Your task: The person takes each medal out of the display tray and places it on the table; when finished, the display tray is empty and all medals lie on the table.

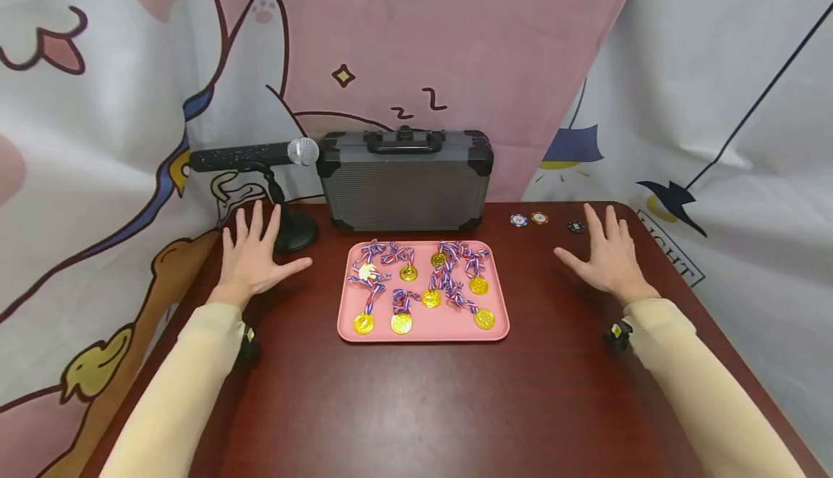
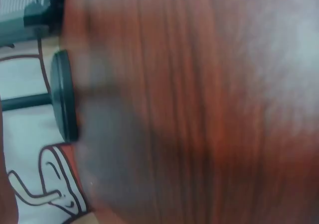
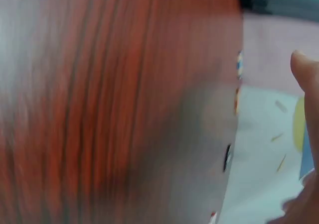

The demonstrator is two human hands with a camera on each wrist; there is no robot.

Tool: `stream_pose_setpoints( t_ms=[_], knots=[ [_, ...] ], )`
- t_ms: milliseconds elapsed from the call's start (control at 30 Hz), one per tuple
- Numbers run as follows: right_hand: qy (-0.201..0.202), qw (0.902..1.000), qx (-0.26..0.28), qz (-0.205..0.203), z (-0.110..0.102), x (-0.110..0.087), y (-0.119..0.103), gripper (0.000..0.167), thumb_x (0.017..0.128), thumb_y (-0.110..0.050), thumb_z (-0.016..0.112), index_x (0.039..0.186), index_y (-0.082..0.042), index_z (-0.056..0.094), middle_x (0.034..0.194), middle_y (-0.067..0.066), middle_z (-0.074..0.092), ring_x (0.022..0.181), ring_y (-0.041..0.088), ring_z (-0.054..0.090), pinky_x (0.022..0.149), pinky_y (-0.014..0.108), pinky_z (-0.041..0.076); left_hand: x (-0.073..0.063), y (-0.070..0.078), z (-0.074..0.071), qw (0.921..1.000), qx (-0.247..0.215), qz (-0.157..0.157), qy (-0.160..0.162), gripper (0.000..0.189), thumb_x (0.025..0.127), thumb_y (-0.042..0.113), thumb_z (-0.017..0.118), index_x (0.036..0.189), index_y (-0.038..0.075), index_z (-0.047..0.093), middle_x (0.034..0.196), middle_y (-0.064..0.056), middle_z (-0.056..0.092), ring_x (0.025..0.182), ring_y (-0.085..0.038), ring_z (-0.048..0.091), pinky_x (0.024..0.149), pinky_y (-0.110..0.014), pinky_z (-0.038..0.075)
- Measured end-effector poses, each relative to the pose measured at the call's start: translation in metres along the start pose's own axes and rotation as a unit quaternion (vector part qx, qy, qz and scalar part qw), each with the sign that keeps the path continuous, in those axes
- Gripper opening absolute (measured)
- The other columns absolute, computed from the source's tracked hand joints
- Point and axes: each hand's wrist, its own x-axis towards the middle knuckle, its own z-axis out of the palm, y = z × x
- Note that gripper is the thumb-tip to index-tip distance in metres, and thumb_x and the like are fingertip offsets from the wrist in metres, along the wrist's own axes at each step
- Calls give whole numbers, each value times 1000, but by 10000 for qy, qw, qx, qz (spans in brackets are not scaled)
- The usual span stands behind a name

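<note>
My left hand (image 1: 254, 259) has its fingers spread and holds nothing, left of a pink tray (image 1: 423, 335) and close to the round base of a microphone stand (image 1: 297, 233). Fingers also spread, my right hand (image 1: 610, 259) is at the right side of the table, near a black poker chip (image 1: 575, 226). On the tray lie several gold medals (image 1: 401, 323) with red, white and blue ribbons (image 1: 403, 300), some bunched together. In the right wrist view, the thumb (image 3: 310, 89) shows at the right edge.
Behind the tray stands a grey and black hard case (image 1: 405, 192). A microphone (image 1: 254, 156) rests on its stand to the left. A blue-white chip (image 1: 518, 220) and an orange-white chip (image 1: 539, 218) lie at the back right. Printed curtains (image 1: 468, 51) surround the brown table (image 1: 429, 413).
</note>
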Motion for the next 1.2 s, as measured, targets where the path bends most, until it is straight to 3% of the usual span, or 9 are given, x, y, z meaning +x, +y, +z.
stream_pose_setpoints(
  t_ms=[133,267,367,467,567,667,833,1100,1200],
  knots=[
    [-194,9980,453,-390,3,0,-19,105,95,-57,70,170,-18,9,172,32,3,149,67,13,112,83,19,-4,10,-1,9993,-298,227,17,124,80,88,61,171,28,1,177,-17,-1,159,-50,5,120,-74,19],
    [-487,9929,769,-762,7,-1,-43,98,96,-51,73,169,-16,18,169,28,21,150,59,25,113,80,25,-8,24,0,9969,-592,515,-45,119,82,82,66,171,30,6,175,-20,14,151,-53,31,112,-71,36],
    [-760,9874,908,-1053,12,-4,-60,92,97,-47,72,168,-14,23,166,25,32,149,52,32,115,75,29,-10,37,2,9929,-917,649,-379,115,83,79,67,171,32,8,173,-19,22,146,-52,41,108,-71,42],
    [-964,9806,1075,-1324,19,-8,-76,87,98,-43,74,166,-13,28,162,24,41,145,48,41,113,71,36,-10,50,8,9845,-1365,698,-852,111,84,78,68,170,32,13,173,-16,25,149,-47,39,113,-69,39],
    [-975,9726,1317,-1649,27,-11,-91,82,96,-35,78,162,-13,35,150,22,55,135,40,56,107,65,47,-9,60,16,9707,-1874,763,-1297,106,87,72,70,169,26,21,170,-14,33,152,-43,36,118,-66,33],
    [-986,9611,1585,-2037,34,-10,-105,76,93,-26,82,156,-10,43,128,17,70,114,31,69,92,54,58,-5,65,23,9551,-2359,920,-1542,101,88,62,76,167,19,29,163,-14,45,151,-41,37,121,-64,31],
    [-1248,9481,1673,-2401,41,-4,-124,63,91,-18,85,144,-2,55,104,9,73,91,23,70,77,44,58,1,67,28,9318,-2971,1047,-1802,97,84,53,85,161,17,40,156,-11,54,151,-37,36,122,-64,27],
    [-1253,9644,649,-2236,50,-5,-145,55,88,-22,87,137,-9,65,85,3,63,76,16,55,62,32,46,2,57,35,8876,-3857,911,-2349,90,79,32,93,156,21,49,164,-9,38,154,-35,25,123,-67,18],
    [-1300,9644,481,-2251,54,-8,-150,51,87,-19,87,132,-9,67,82,2,61,70,13,50,57,30,42,1,54,40,8725,-4114,1152,-2370,89,76,23,96,153,17,53,162,-11,40,153,-36,26,123,-67,15]
  ],
)
